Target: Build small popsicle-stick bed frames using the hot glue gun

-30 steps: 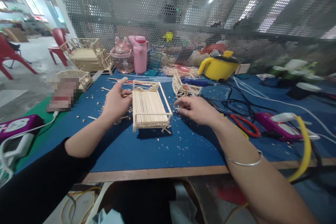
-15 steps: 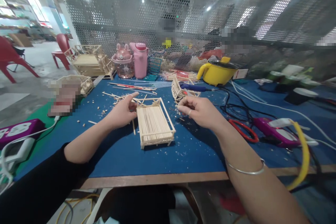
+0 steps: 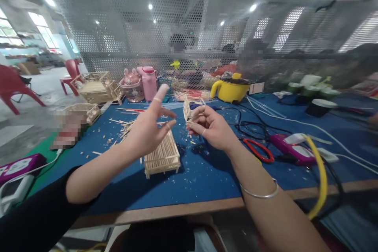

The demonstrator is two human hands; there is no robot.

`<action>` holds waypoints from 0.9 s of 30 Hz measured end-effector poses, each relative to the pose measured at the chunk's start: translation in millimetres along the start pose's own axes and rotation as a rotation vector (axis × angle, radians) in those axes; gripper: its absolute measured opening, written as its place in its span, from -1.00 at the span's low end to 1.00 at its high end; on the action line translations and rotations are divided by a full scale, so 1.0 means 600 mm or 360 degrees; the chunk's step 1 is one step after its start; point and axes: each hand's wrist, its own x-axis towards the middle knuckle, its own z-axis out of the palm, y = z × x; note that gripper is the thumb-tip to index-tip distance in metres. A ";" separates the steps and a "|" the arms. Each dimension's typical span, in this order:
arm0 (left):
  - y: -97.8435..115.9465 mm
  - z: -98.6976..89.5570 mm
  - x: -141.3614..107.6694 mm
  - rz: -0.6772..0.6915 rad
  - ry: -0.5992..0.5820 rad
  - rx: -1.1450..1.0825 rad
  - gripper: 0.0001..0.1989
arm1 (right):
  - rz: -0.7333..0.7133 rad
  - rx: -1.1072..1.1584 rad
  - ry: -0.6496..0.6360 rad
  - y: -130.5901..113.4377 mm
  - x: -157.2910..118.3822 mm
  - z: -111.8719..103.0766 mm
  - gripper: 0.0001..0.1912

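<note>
A left hand [image 3: 147, 129] hangs, fingers splayed and empty, over a slatted wooden-stick model [image 3: 163, 159], at the view's seven o'clock on a blue counter [image 3: 206, 177]. At the model's two o'clock, the right hand [image 3: 217, 128] curls, grasp indiscernible. Careless lowering could snap thin sticks.

Perforated panel [image 3: 126, 19] ahead — red chairs [image 3: 12, 86] left, floor [image 3: 51, 92] apparently concrete.

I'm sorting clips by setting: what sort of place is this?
Probably a craft workshop: a slatted stick model stands on the blue tabletop, loose sticks lie near it, and a similar stick piece stands farther back on the left.
</note>
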 end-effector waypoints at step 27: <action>0.029 0.038 0.013 0.0059 -0.0175 -0.0013 -0.34 | -0.0160 -0.0449 -0.0205 -0.012 -0.002 -0.006 -0.74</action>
